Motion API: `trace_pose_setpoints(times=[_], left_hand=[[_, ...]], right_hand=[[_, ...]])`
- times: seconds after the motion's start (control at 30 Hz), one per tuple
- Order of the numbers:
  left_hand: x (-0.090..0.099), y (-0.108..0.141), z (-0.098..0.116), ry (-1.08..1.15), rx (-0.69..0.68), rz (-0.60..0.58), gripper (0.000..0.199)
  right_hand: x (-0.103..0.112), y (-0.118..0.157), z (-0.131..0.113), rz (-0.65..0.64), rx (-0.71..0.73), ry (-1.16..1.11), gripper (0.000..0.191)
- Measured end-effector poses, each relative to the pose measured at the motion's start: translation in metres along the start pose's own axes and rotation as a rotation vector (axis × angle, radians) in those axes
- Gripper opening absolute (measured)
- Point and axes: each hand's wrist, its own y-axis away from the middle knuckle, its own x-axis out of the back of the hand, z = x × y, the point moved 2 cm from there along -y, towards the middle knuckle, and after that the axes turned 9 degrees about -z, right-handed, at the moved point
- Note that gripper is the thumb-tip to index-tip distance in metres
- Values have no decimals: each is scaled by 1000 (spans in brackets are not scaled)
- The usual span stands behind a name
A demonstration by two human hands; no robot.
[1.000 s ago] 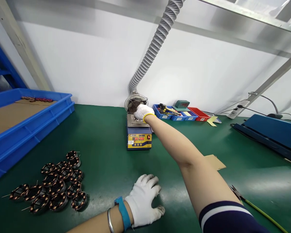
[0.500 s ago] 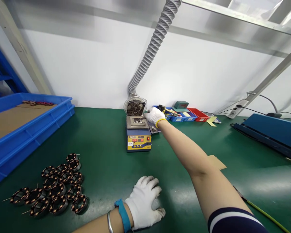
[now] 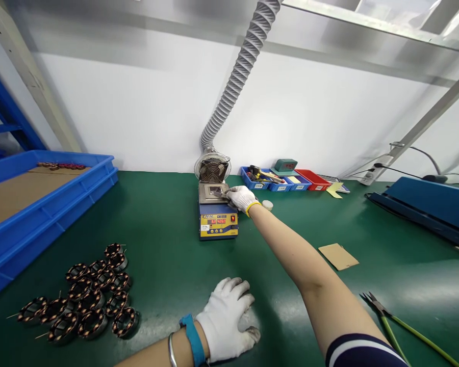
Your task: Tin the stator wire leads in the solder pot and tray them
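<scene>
My gloved right hand (image 3: 241, 198) is closed on a thin metal tool (image 3: 219, 194), whose end lies over the small square opening on top of the solder pot (image 3: 219, 223). The pot has a blue and yellow front with red digits. My gloved left hand (image 3: 229, 321) lies on the green table (image 3: 168, 214) with its fingers spread and nothing in it. Left of that hand stand several black rings with copper windings (image 3: 92, 300), grouped close together.
A blue tray (image 3: 61, 204) is at the left. Behind my right hand are small blue bins (image 3: 256, 184), a red bin (image 3: 313, 179) and a green box (image 3: 285, 165). Cardboard (image 3: 338, 256) and long-handled pliers (image 3: 382, 308) lie at the right. A grey hose (image 3: 237, 76) hangs above the pot.
My right hand has moved down and slightly towards me, beside the pot's near right edge. A small white round container now shows beside the wrist. My left hand has stayed in place.
</scene>
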Motion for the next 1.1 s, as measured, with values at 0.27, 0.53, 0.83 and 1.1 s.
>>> trace_pose_setpoints(times=[0.27,0.53,0.83,1.1], left_hand=[[-1,1,-1,-16,-21,23,55],[2,1,1,-97,-37,2,56],[7,2,4,-113,-20,-21,52],[9,1,7,-115,-7,-29,50]], right_hand=[[-4,-13,22,-57,32,-148,14],[-7,4,17,-75,0,-309,16],[31,12,32,41,-30,-259,21],[67,12,66,262,-16,228,21]])
